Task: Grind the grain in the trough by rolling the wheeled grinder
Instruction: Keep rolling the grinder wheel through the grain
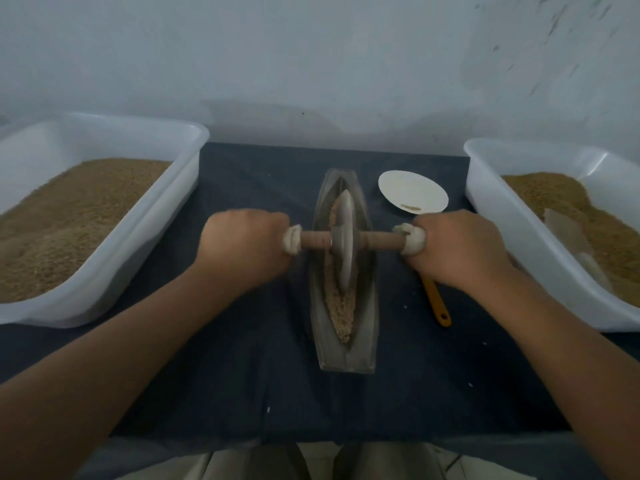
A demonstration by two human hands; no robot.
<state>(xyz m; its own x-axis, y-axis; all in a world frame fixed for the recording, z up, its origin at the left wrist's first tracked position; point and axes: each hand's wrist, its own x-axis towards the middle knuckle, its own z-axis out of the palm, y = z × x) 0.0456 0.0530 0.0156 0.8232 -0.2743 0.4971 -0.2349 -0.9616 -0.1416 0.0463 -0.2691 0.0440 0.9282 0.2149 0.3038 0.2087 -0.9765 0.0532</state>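
Note:
A long boat-shaped metal trough (363,344) lies lengthwise on the dark cloth in the middle. Tan grain (343,317) fills its groove. The grinder's metal wheel (343,244) stands upright in the groove, a little beyond the trough's middle. A wooden axle (377,241) runs through the wheel, with cloth-wrapped ends. My left hand (242,244) grips the left wrapped end. My right hand (457,247) grips the right wrapped end. Both fists are knuckles up, level with each other on either side of the trough.
A white tub (114,271) of tan grain stands at the left, and a second white tub (512,216) with grain and a scoop at the right. A white paper plate (412,192) lies beyond my right hand. An orange-handled tool (437,303) lies under my right wrist.

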